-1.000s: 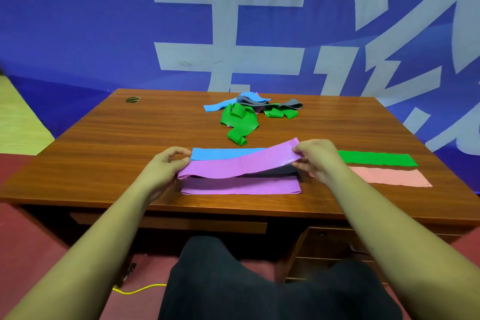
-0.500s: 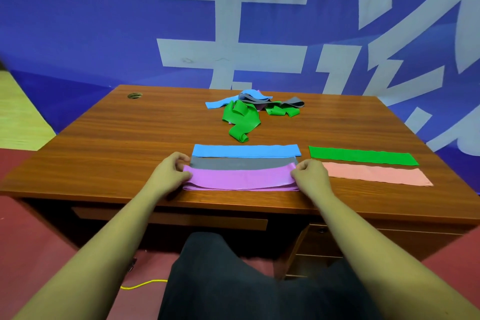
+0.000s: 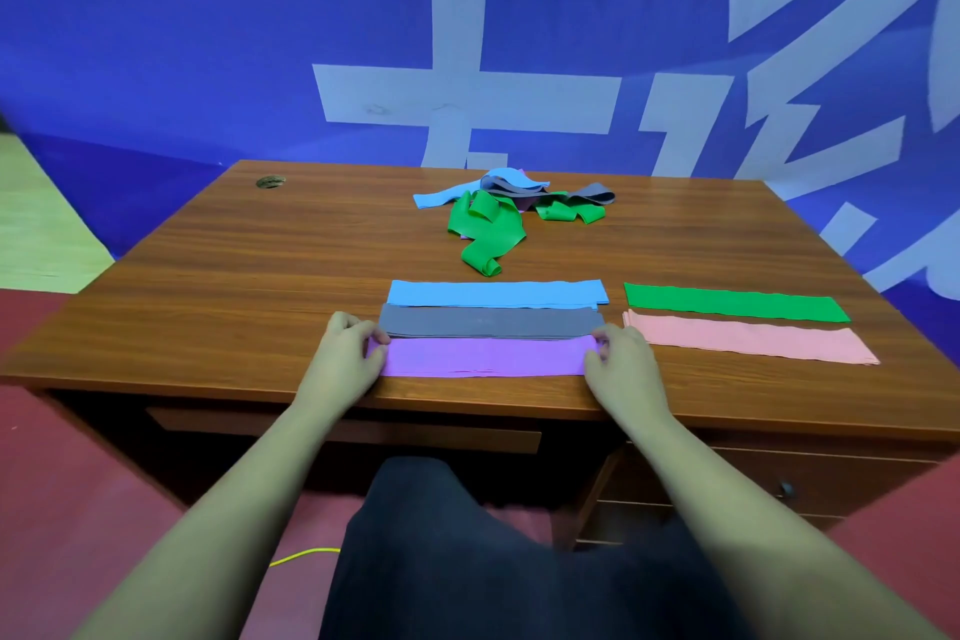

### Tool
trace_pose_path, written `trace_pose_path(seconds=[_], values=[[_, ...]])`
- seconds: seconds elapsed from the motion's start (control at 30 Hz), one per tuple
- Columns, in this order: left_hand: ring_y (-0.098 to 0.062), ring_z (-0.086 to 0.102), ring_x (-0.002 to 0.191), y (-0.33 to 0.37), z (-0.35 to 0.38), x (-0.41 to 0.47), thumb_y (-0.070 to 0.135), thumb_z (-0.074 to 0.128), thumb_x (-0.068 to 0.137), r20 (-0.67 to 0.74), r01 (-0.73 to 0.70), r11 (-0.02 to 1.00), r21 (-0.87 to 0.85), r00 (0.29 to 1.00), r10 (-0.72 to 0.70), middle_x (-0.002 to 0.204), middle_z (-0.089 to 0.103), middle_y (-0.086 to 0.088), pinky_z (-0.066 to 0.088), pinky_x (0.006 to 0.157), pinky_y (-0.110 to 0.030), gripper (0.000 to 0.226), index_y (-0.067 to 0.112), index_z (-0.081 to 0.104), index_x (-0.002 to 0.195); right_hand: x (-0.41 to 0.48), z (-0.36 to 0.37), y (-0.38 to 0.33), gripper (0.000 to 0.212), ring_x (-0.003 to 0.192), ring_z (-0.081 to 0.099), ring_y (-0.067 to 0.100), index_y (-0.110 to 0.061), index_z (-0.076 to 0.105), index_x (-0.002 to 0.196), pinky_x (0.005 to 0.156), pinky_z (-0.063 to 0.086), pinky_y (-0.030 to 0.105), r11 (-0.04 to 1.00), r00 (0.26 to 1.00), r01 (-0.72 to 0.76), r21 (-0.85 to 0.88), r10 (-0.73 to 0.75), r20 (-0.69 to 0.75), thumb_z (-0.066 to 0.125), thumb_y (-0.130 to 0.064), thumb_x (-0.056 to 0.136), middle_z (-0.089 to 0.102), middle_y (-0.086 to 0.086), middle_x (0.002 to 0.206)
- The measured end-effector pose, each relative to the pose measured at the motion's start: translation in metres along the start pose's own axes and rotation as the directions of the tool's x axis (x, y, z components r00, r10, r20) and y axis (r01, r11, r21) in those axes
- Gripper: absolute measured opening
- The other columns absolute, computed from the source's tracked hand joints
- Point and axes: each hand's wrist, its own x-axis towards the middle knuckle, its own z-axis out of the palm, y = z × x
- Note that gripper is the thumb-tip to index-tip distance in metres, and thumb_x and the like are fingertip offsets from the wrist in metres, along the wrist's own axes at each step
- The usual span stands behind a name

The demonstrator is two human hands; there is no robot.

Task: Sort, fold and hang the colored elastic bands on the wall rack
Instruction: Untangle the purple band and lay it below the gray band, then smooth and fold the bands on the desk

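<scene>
**Both Grips Clamped on the Ends of the Purple Band**

1. Grip state. The left hand [image 3: 345, 356] grips the 9 o'clock end of the purple band [image 3: 485, 357]. Its fingers are curled over that end and the thumb lies on top. The right hand [image 3: 623, 361] grips the 3 o'clock end in the same way, with thumb and fingertips closed on the edge. Neither grip holds anything else.

2. Location of the held item. The purple band lies flat at the 6 o'clock edge of the table [image 3: 208, 276], directly in front of the person. Its layered edges show along the near side.

3. Flat bands, count: five.
- One purple band, as above.
- One grey band [image 3: 488, 322], touching the purple band at its 12 o'clock side.
- One blue band [image 3: 496, 293], just beside the grey band at its 12 o'clock side.
- One green band [image 3: 732, 303], at 3 o'clock from the blue band and apart from it.
- One pink band [image 3: 748, 341], just beside the green band at its 6 o'clock side.

4. Loose items. One tangled pile [image 3: 511, 213] lies toward the 12 o'clock side of the table, well apart from both hands. It shows green, blue and grey bands. The exact number cannot be told, because the strips overlap.

5. Other fixtures. One round cable hole [image 3: 270, 181] sits at the 10 o'clock corner of the table.
</scene>
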Motion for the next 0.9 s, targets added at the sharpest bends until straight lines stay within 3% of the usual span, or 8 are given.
trace_pose_path(seconds=[0.17, 0.3, 0.47, 0.6, 0.7, 0.77, 0.9], values=[[-0.019, 0.049, 0.093, 0.0, -0.001, -0.004, 0.018, 0.067, 0.083, -0.094, -0.043, 0.997, 0.061, 0.994, 0.049, 0.098, 0.037, 0.0, 0.045, 0.086, -0.032, 0.007, 0.019, 0.069, 0.09, -0.005, 0.001, -0.003, 0.042, 0.114, 0.051, 0.026, -0.009, 0.056, 0.131, 0.096, 0.043, 0.031, 1.0, 1.0, 0.009, -0.015, -0.009, -0.028, 0.057, -0.02, 0.091, 0.045, 0.01, 0.119], [-0.021, 0.05, 0.096, 0.019, -0.011, 0.018, 0.018, 0.062, 0.085, -0.154, -0.102, 0.995, 0.018, 0.983, 0.103, 0.093, 0.044, -0.001, 0.044, 0.088, -0.034, 0.006, 0.017, 0.066, 0.089, 0.019, -0.011, -0.018, 0.038, 0.113, 0.051, 0.028, -0.007, 0.061, 0.123, 0.098, 0.043, 0.036, 0.997, 0.996, 0.072, 0.03, -0.07, -0.06, 0.057, -0.02, 0.087, 0.049, 0.011, 0.117], [-0.021, 0.051, 0.082, 0.065, -0.003, 0.077, 0.012, 0.06, 0.084, -0.01, -0.165, 0.986, 0.021, 0.986, 0.165, 0.085, 0.055, -0.006, 0.036, 0.073, -0.03, 0.006, 0.014, 0.065, 0.084, 0.076, -0.015, -0.051, 0.036, 0.11, 0.055, 0.031, -0.007, 0.062, 0.119, 0.092, 0.045, 0.037, 0.989, 0.988, 0.149, -0.023, -0.148, 0.039, 0.056, -0.022, 0.088, 0.055, 0.013, 0.119], [-0.024, 0.058, 0.083, 0.086, 0.018, 0.121, 0.012, 0.061, 0.08, 0.099, -0.056, 0.998, -0.029, 0.993, 0.058, 0.088, 0.063, -0.007, 0.041, 0.07, -0.029, 0.006, 0.015, 0.065, 0.084, 0.115, 0.003, -0.07, 0.036, 0.11, 0.055, 0.029, -0.005, 0.062, 0.119, 0.09, 0.043, 0.035, 0.981, 0.967, 0.188, -0.051, -0.175, 0.187, 0.057, -0.021, 0.087, 0.057, 0.013, 0.12], [-0.023, 0.061, 0.085, 0.089, 0.036, 0.148, 0.018, 0.063, 0.084, 0.157, 0.03, 0.998, -0.055, 0.987, -0.021, 0.093, 0.065, -0.005, 0.042, 0.065, -0.026, 0.013, 0.011, 0.065, 0.095, 0.137, 0.024, -0.078, 0.036, 0.11, 0.055, 0.029, -0.005, 0.063, 0.117, 0.091, 0.044, 0.034, 0.977, 0.948, 0.211, -0.042, -0.194, 0.253, 0.06, -0.021, 0.085, 0.059, 0.013, 0.119], [-0.025, 0.06, 0.094, 0.087, 0.048, 0.163, 0.026, 0.065, 0.087, 0.176, 0.07, 0.997, -0.032, 0.982, -0.063, 0.098, 0.064, -0.004, 0.043, 0.073, -0.029, 0.024, 0.009, 0.066, 0.103, 0.15, 0.038, -0.08, 0.038, 0.109, 0.057, 0.027, -0.006, 0.064, 0.117, 0.091, 0.045, 0.034, 0.974, 0.936, 0.223, -0.025, -0.207, 0.284, 0.063, -0.022, 0.083, 0.061, 0.012, 0.118], [-0.031, 0.061, 0.1, 0.081, 0.069, 0.183, 0.031, 0.067, 0.087, 0.229, 0.092, 0.995, -0.039, 0.97, -0.081, 0.102, 0.069, -0.011, 0.045, 0.078, -0.034, 0.033, 0.004, 0.069, 0.106, 0.168, 0.064, -0.08, 0.017, 0.089, 0.055, 0.024, -0.006, 0.071, 0.087, 0.078, 0.046, 0.034, 0.964, 0.919, 0.266, 0.001, -0.254, 0.303, 0.065, -0.019, 0.078, 0.061, 0.011, 0.09]])
